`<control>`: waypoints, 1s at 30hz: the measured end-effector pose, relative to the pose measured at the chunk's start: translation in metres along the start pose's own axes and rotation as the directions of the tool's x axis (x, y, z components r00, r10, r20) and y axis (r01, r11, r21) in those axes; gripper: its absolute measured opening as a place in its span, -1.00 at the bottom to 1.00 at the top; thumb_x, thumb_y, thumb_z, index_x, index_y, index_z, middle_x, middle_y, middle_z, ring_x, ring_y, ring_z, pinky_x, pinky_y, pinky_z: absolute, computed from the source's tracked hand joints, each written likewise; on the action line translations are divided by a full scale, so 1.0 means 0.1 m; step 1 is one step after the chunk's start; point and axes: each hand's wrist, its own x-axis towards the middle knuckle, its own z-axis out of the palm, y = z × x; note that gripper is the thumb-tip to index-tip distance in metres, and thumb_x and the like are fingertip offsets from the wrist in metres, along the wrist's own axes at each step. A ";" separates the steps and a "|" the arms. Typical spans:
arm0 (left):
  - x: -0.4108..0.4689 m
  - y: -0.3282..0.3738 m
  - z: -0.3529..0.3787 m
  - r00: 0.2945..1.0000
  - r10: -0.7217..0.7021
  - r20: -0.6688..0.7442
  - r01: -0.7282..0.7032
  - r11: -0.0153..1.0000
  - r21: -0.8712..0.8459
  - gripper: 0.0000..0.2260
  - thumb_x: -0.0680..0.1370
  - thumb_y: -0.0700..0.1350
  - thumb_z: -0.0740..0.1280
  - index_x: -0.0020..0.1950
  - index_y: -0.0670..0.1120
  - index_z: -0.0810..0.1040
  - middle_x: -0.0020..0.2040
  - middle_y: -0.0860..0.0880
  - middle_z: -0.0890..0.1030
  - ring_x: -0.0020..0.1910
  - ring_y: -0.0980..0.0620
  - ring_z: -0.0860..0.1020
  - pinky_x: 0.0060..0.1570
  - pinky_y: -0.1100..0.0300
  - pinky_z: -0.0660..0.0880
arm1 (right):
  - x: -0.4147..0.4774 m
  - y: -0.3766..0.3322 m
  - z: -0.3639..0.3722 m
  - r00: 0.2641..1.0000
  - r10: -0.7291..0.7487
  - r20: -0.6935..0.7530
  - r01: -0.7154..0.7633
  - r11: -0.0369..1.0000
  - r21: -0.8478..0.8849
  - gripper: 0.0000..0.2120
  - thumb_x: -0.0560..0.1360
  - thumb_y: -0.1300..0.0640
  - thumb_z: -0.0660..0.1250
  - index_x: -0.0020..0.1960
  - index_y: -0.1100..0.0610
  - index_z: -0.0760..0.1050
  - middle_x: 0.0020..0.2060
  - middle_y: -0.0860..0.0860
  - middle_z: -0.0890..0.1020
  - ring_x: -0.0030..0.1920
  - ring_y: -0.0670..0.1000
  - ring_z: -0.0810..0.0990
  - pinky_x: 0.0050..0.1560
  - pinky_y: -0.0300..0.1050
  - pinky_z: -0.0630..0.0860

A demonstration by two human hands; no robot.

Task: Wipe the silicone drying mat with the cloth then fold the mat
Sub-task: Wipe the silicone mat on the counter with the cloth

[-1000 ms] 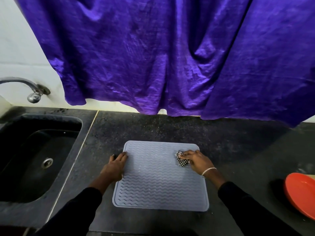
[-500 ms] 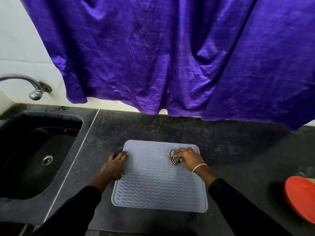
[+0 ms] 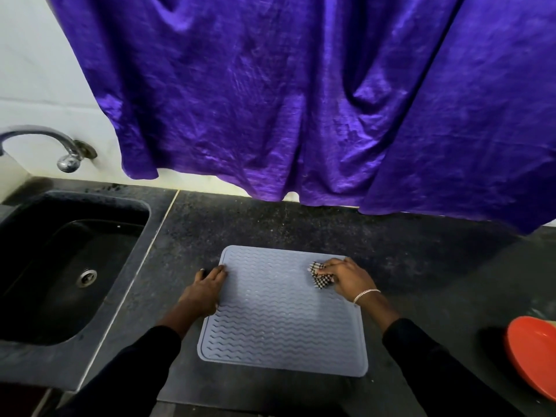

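One mat (image 3: 279, 326) | left hand (image 3: 204, 293), fingers straight, presses edge | right hand (image 3: 346, 278), fingers seemingly curled on cloth (image 3: 320, 279)

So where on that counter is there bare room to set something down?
Bare counter lies between the curtain and the far edge of the mat, between the sink and the mat, and between the mat and the red plate. The mat's far half is crowded: left hand on its edge, right hand holding the cloth.

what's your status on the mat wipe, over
Left hand flat on mat, left edge. Right hand holds checkered cloth at far right corner. Mat flat, unfolded. Red plate apart at right.
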 end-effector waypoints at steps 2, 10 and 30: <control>0.00 0.00 -0.01 1.000 -0.001 0.001 0.001 1.000 0.003 -0.15 0.50 -0.16 0.37 0.66 -0.06 -0.06 0.66 0.02 -0.11 0.63 -0.22 0.01 0.52 -0.12 0.25 | 0.10 -0.20 0.05 0.999 -0.054 -0.007 0.054 0.998 0.035 -0.50 0.48 0.22 0.33 0.35 -0.19 0.51 0.37 -0.17 0.50 0.26 0.07 0.46 0.35 -0.15 0.38; -0.01 0.01 0.00 0.999 -0.002 -0.032 0.002 1.000 0.016 -0.19 0.51 -0.17 0.35 0.66 -0.09 -0.04 0.66 -0.01 -0.07 0.61 -0.27 0.03 0.59 -0.08 0.09 | 0.11 -0.33 0.25 0.997 -0.073 0.001 0.073 0.997 0.013 -0.43 0.51 0.30 0.24 0.39 -0.21 0.46 0.43 -0.19 0.44 0.27 0.08 0.44 0.34 -0.14 0.39; 0.00 0.00 -0.03 1.000 0.000 -0.017 0.000 1.000 -0.004 -0.22 0.50 -0.17 0.36 0.64 -0.05 0.02 0.65 0.00 -0.01 0.55 -0.30 0.12 0.46 -0.11 0.35 | 0.15 -0.45 0.27 0.996 -0.084 0.013 0.083 0.995 0.060 -0.46 0.53 0.28 0.23 0.39 -0.18 0.47 0.44 -0.16 0.44 0.30 0.09 0.42 0.34 -0.09 0.40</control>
